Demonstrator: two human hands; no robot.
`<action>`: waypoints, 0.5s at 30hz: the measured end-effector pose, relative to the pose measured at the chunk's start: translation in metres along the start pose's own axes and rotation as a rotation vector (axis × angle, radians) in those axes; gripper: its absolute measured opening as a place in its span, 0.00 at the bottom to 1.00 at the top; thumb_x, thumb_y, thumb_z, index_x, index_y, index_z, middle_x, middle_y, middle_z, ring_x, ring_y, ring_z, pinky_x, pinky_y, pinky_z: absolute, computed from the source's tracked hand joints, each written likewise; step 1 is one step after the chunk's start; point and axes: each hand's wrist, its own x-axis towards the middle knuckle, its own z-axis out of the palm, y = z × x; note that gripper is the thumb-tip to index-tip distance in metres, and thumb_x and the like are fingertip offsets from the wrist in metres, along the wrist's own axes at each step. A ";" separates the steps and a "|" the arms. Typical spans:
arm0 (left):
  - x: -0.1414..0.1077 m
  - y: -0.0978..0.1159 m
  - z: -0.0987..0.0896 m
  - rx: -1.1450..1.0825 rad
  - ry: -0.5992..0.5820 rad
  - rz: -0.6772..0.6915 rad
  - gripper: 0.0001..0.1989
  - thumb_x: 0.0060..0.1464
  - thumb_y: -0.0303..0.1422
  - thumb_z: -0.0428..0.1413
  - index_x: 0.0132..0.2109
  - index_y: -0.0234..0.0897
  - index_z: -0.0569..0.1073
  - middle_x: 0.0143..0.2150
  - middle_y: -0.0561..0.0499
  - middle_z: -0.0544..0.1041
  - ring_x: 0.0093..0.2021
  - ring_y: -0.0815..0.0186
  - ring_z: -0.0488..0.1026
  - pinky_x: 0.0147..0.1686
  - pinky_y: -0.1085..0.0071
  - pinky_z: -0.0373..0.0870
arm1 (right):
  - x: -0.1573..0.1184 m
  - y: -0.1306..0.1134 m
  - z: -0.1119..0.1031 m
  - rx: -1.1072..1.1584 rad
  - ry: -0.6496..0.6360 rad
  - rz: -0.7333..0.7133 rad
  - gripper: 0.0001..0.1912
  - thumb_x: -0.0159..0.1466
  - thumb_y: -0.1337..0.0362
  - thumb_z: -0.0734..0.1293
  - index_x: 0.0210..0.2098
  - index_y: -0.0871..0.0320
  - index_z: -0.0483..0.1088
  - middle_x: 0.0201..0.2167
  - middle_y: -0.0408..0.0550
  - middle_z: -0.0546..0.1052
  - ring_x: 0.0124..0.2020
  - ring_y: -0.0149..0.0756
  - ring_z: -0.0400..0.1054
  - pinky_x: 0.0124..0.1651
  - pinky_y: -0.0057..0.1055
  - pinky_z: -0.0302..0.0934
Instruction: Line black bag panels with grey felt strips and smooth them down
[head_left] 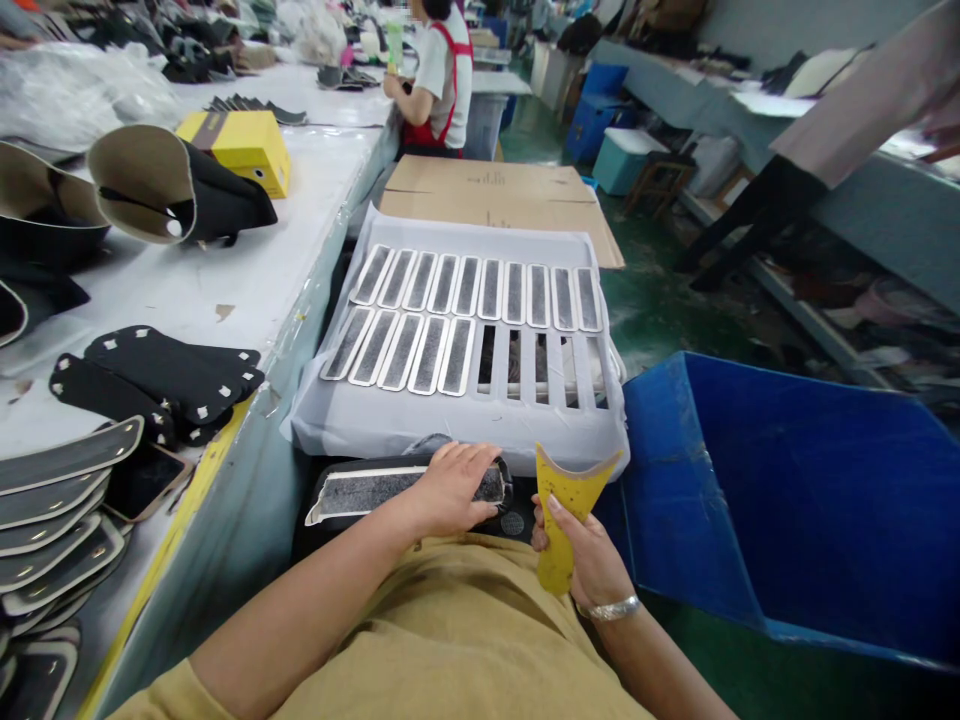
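Observation:
Across my lap lies a long grey strip (375, 490) with a pale border, resting on a black piece. My left hand (457, 490) is closed over its right end, fingers together on the far side and thumb nearer my body. In my right hand (581, 545) is a yellow scraper (562, 495), held upright by its narrow part, its flared, concave end pointing up. The scraper is apart from the strip. Just beyond my hands, a cloth-covered rack (390, 422) bears two rows of similar grey strips (491, 290); slots show at the right of the nearer row.
On the left table stand black boot-like pieces (232, 195), a yellow box (270, 150), black panels (142, 370) and stacked grey-black panels (52, 520). A blue bin (690, 520) is close on my right. Cardboard (487, 190) lies beyond the rack; people are farther off.

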 end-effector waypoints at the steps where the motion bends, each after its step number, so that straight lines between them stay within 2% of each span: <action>1: 0.000 0.001 0.001 0.001 0.013 -0.002 0.31 0.46 0.34 0.57 0.58 0.35 0.58 0.59 0.43 0.64 0.57 0.56 0.60 0.59 0.56 0.51 | 0.000 -0.001 0.002 0.040 -0.008 0.007 0.15 0.52 0.58 0.71 0.33 0.60 0.66 0.22 0.40 0.66 0.19 0.25 0.59 0.22 0.25 0.56; 4: 0.001 0.000 0.004 0.000 0.038 -0.001 0.31 0.45 0.33 0.57 0.57 0.35 0.59 0.58 0.44 0.65 0.57 0.56 0.61 0.58 0.56 0.51 | -0.001 -0.010 0.014 0.178 -0.033 -0.027 0.13 0.50 0.62 0.72 0.29 0.59 0.64 0.25 0.40 0.66 0.21 0.25 0.58 0.24 0.26 0.57; 7: 0.000 -0.001 0.007 0.000 0.047 -0.003 0.31 0.45 0.33 0.57 0.57 0.36 0.59 0.59 0.44 0.64 0.58 0.56 0.60 0.58 0.55 0.51 | 0.002 -0.022 0.034 0.212 0.000 -0.172 0.12 0.53 0.60 0.69 0.28 0.57 0.62 0.24 0.39 0.65 0.22 0.27 0.59 0.28 0.29 0.60; 9: -0.001 -0.002 0.008 0.002 0.052 -0.004 0.32 0.45 0.33 0.57 0.57 0.36 0.58 0.59 0.44 0.63 0.58 0.56 0.60 0.58 0.54 0.52 | 0.010 -0.025 0.049 0.184 0.046 -0.282 0.12 0.56 0.56 0.66 0.29 0.56 0.61 0.21 0.37 0.62 0.19 0.26 0.56 0.28 0.30 0.61; 12: -0.002 -0.002 0.010 -0.003 0.064 0.001 0.32 0.45 0.33 0.57 0.57 0.37 0.58 0.59 0.44 0.63 0.58 0.55 0.60 0.58 0.53 0.51 | 0.028 -0.024 0.066 0.179 0.105 -0.376 0.12 0.57 0.54 0.65 0.30 0.55 0.60 0.17 0.33 0.55 0.15 0.23 0.47 0.22 0.26 0.56; 15: -0.003 -0.003 0.011 -0.009 0.074 0.002 0.32 0.44 0.32 0.57 0.57 0.38 0.58 0.59 0.45 0.64 0.58 0.55 0.60 0.59 0.53 0.51 | 0.043 -0.018 0.074 0.138 0.147 -0.428 0.14 0.56 0.52 0.65 0.31 0.55 0.60 0.16 0.32 0.52 0.14 0.22 0.45 0.16 0.23 0.47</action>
